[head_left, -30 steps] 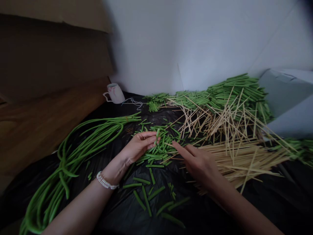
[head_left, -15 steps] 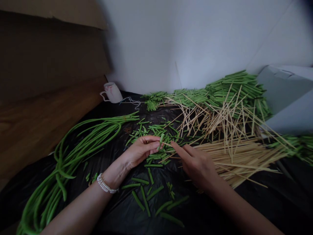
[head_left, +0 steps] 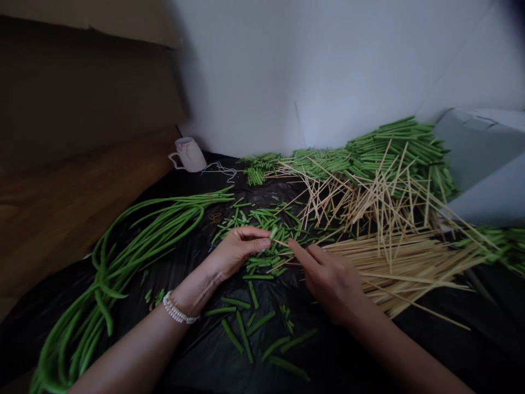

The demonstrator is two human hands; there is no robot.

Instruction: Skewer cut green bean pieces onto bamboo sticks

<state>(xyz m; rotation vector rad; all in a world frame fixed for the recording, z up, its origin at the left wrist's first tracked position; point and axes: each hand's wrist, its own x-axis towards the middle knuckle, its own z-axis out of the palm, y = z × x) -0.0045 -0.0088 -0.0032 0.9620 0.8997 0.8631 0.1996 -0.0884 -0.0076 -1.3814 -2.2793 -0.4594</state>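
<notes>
Between its thumb and fingers, my left hand (head_left: 241,246) pinches a short piece of green long bean (head_left: 273,234). My right hand (head_left: 330,273) is closed around a thin bamboo skewer (head_left: 281,242), its index finger stretched along it. The skewer's tip meets the bean piece; whether it has gone in is too small to tell. Below both hands lies a heap of cut bean pieces (head_left: 262,261), with several longer cuts (head_left: 244,335) nearer to me. A pile of loose skewers (head_left: 397,262) lies beside my right hand.
Whole long beans (head_left: 135,235) lie in a looped bundle at left. At the back right are skewered beans (head_left: 394,148) with their sticks pointing towards me. A white mug (head_left: 191,155) stands near the wall by some string (head_left: 225,171). Black plastic (head_left: 197,361) covers the surface.
The bean piece in my left hand has tilted, and less of it shows above the fingers. My right hand stays nearly in place with the skewer.
</notes>
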